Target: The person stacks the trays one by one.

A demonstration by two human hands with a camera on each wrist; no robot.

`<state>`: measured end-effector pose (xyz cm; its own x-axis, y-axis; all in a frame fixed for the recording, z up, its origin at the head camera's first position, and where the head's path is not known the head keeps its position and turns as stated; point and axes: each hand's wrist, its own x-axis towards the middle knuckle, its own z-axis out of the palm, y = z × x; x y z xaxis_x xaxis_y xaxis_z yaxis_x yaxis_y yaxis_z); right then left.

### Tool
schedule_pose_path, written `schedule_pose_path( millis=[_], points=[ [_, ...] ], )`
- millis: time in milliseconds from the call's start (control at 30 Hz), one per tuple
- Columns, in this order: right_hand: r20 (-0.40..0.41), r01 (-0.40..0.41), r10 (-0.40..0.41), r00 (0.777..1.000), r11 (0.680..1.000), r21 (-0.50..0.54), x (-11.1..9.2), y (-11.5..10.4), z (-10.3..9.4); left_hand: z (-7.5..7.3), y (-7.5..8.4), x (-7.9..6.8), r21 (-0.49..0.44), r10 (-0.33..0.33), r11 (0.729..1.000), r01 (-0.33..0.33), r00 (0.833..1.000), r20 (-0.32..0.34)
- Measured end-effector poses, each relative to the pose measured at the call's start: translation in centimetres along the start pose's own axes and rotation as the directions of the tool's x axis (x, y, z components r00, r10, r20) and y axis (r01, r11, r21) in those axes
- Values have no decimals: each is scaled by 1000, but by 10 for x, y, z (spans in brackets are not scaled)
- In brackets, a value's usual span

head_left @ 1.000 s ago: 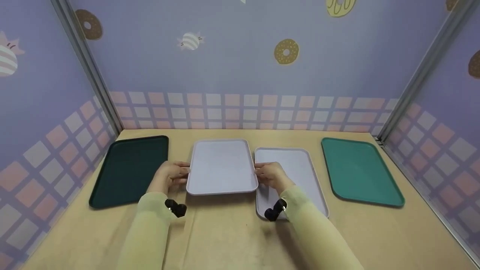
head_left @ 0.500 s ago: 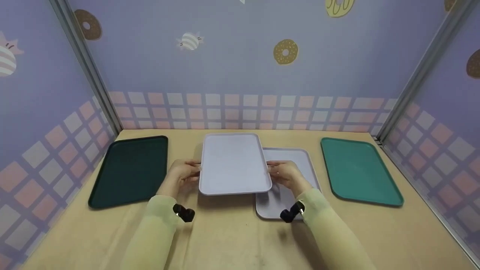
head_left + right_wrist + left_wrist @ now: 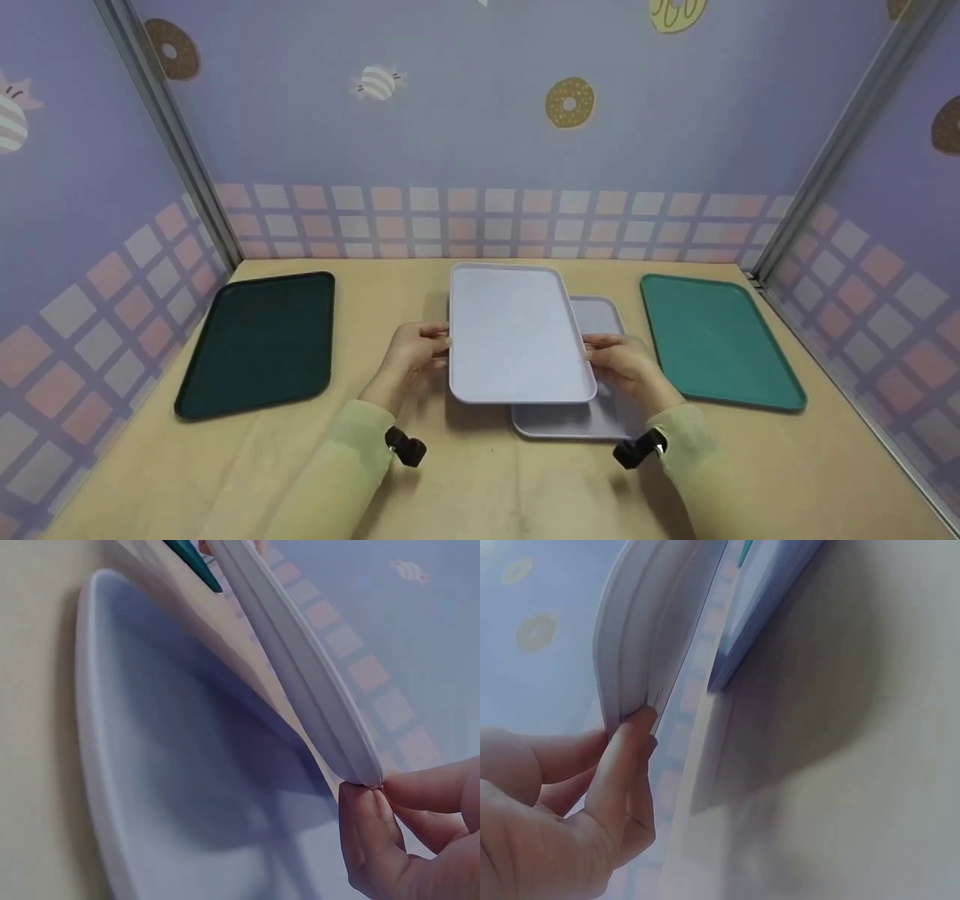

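Note:
A pale lavender-white tray (image 3: 517, 334) is held level above the table, partly over a second pale tray (image 3: 577, 420) that lies on the tabletop. My left hand (image 3: 411, 352) pinches its left edge, thumb above and fingers underneath, as the left wrist view shows with the tray's rim (image 3: 641, 630). On the opposite edge my right hand (image 3: 622, 364) pinches the rim the same way. In the right wrist view the held tray (image 3: 300, 667) is clearly apart from the lower tray (image 3: 180, 765). The held tray hides much of the lower one.
A dark green tray (image 3: 259, 345) lies at the left of the wooden table (image 3: 450, 495). At the right lies a teal tray (image 3: 720, 341), close to my right hand. Patterned walls (image 3: 480, 135) enclose the back and both sides.
Both hands have carried the held pale tray to the right, so it now covers more of the lower pale tray. The dark green, teal and lower pale trays stay put.

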<state>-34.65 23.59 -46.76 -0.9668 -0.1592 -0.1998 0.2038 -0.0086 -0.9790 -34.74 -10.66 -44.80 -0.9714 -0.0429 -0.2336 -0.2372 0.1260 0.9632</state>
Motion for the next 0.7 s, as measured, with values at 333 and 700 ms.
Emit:
schedule_pose_path(
  millis=[333,700],
  points=[
    [-69,-13,10,998,999,-50,-28,8,-40,48,-9,-9,27,74,997,-74,997,17],
    [-123,-48,38,992,996,-79,-44,13,-69,83,-21,-14,48,85,995,-87,995,41]
  ],
)
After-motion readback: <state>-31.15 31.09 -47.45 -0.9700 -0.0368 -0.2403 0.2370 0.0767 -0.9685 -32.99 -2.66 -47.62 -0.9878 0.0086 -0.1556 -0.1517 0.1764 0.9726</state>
